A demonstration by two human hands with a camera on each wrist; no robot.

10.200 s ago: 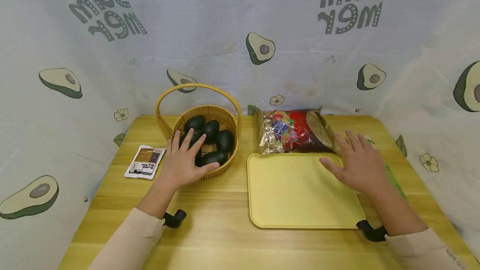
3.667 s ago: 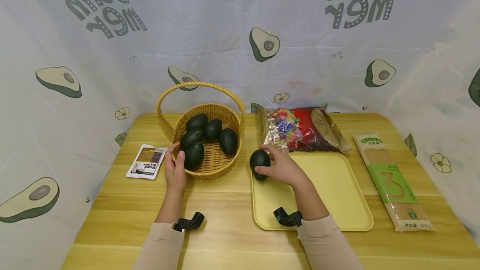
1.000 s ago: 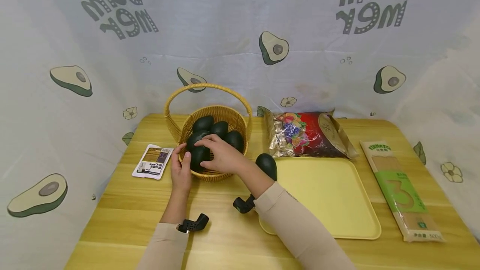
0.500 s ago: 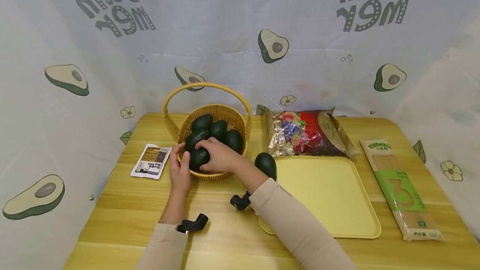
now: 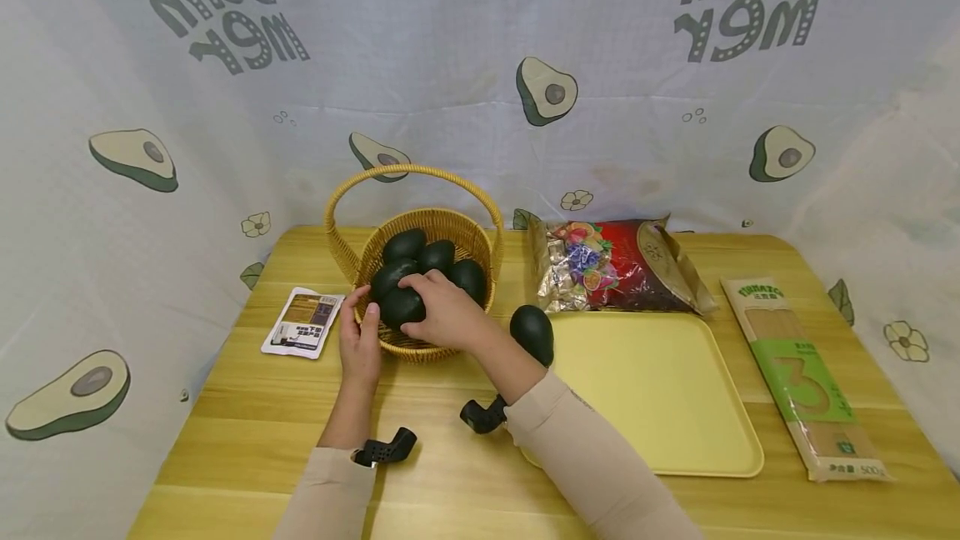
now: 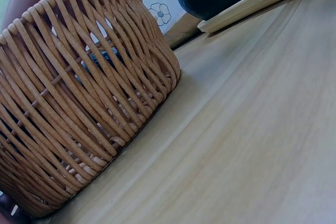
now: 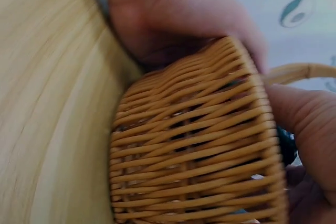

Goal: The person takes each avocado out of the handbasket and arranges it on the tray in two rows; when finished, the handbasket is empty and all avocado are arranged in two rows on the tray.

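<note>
A wicker basket (image 5: 411,352) with a tall arched handle holds several dark green avocados (image 5: 405,246). My left hand (image 5: 361,348) grips the basket's near left side, fingers along its wall and thumb at the rim. With fingers and thumb, my right hand (image 5: 448,312) holds one avocado (image 5: 401,307) at the front of the basket, about rim height. Another avocado (image 5: 532,333) lies on the upper left corner of a yellow tray (image 5: 652,390). In the right wrist view the basket wall (image 7: 194,145) hides most of the held avocado.
A red and gold bag of wrapped sweets (image 5: 615,267) lies behind the tray. To the tray's right is a long noodle packet (image 5: 802,382). A small white pouch (image 5: 303,323) lies left of the basket. A printed curtain (image 5: 450,65) closes off the back.
Both hands were first spread over the basket and tray. My right hand then put an avocado on the tray, returned to the basket and gripped another, now raised slightly. My left hand took the basket.
</note>
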